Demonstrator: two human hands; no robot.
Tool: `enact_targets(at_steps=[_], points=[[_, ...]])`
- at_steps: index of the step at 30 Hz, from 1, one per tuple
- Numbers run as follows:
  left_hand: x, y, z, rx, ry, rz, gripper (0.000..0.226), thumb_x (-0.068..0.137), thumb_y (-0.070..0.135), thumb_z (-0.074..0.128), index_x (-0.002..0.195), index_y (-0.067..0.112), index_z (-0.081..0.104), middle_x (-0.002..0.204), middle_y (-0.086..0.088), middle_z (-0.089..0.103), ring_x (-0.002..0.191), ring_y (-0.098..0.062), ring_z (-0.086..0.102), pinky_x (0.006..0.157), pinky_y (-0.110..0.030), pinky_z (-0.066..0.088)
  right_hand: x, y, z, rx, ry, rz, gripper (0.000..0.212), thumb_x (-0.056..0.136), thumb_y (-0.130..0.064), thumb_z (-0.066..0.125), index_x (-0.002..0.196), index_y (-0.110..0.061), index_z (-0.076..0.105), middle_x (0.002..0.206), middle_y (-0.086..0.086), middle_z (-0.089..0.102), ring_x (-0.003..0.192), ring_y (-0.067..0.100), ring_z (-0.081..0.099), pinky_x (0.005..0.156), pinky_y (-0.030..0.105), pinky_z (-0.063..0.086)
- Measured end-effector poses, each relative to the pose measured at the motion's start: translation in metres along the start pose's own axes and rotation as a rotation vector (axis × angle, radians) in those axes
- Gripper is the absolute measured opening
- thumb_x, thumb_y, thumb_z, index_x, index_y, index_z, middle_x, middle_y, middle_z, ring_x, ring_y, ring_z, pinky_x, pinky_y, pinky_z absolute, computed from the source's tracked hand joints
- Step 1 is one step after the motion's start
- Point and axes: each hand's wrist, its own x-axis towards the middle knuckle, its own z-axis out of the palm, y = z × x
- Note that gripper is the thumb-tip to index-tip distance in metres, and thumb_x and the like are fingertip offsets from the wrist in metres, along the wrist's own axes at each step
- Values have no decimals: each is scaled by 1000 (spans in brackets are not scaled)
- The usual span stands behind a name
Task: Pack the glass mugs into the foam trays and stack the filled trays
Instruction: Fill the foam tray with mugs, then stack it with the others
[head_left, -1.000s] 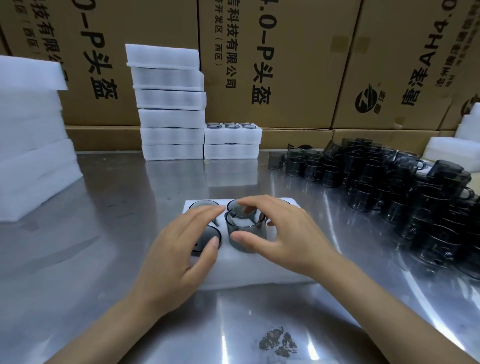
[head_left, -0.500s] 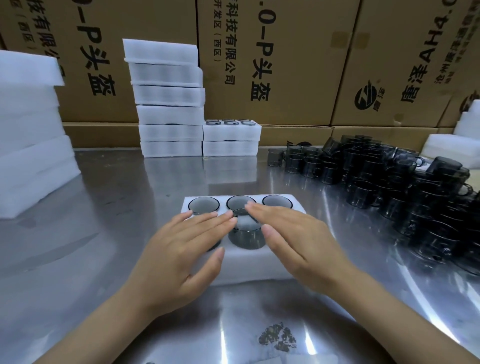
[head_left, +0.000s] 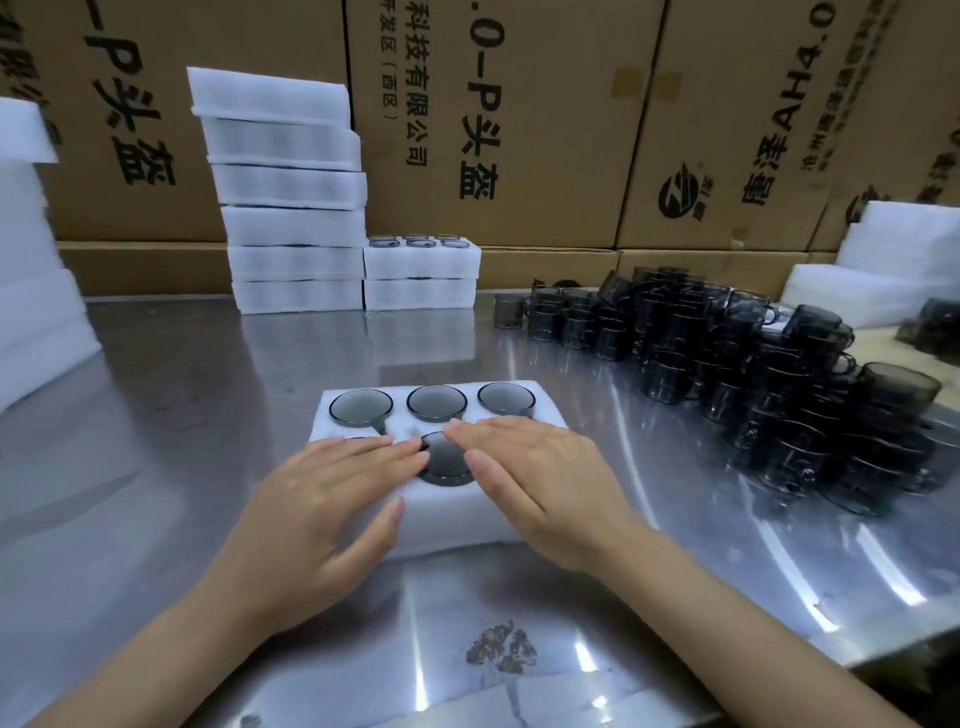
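Note:
A white foam tray (head_left: 441, 514) lies on the steel table in front of me. Three smoky glass mugs fill its far row, the middle one (head_left: 436, 401) between two others. A fourth mug (head_left: 444, 460) sits sunk in the near row's middle hole. My left hand (head_left: 322, 499) lies flat on the tray's near left part, fingers spread, fingertips at that mug's rim. My right hand (head_left: 540, 478) lies flat on the near right part, fingertips over the same mug. Neither hand holds anything. Whatever is under my palms is hidden.
A heap of loose grey mugs (head_left: 727, 374) covers the table at the right. Filled foam trays stand stacked at the back: a tall stack (head_left: 291, 192) and a low one (head_left: 421, 273). More foam (head_left: 31, 270) lies far left and far right (head_left: 883, 260). Cardboard boxes (head_left: 519, 104) form the back wall.
The near middle mug, gripped above the tray by my right hand a second ago, is now pressed down into its hole. Both hands have flattened on top of the tray.

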Motion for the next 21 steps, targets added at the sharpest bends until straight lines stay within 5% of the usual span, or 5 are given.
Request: enact_targets(at_steps=[4,9,15,21], points=[[-1,-3,-2,-44,22,-14,44,93,36,38,126,18,60,131,10,57,118,-5,52,96,-23,39,1,19,-7,205,254,203,42,96,-42,33,124,-29,61,114,-14,66,112,5,52,90,22,39],[-4,-8,-3,-156,81,-140,40,91,36,37,121,24,60,118,16,58,105,-6,56,84,-27,42,-2,79,-35,-219,552,522,34,87,-17,56,120,-14,62,122,4,60,119,23,45,100,36,34],[-4,-6,-3,-128,81,-162,38,91,37,37,117,24,62,99,19,60,85,0,53,76,-23,40,-14,121,-49,-436,574,837,54,83,-19,61,134,-12,48,132,16,46,126,36,32,110,52,17],[-4,-8,-2,-94,89,-209,38,88,41,38,115,30,62,75,21,55,76,-5,49,73,-20,37,-21,140,-51,-503,460,955,62,84,-16,62,140,-6,39,132,23,46,125,40,33,106,52,23]])
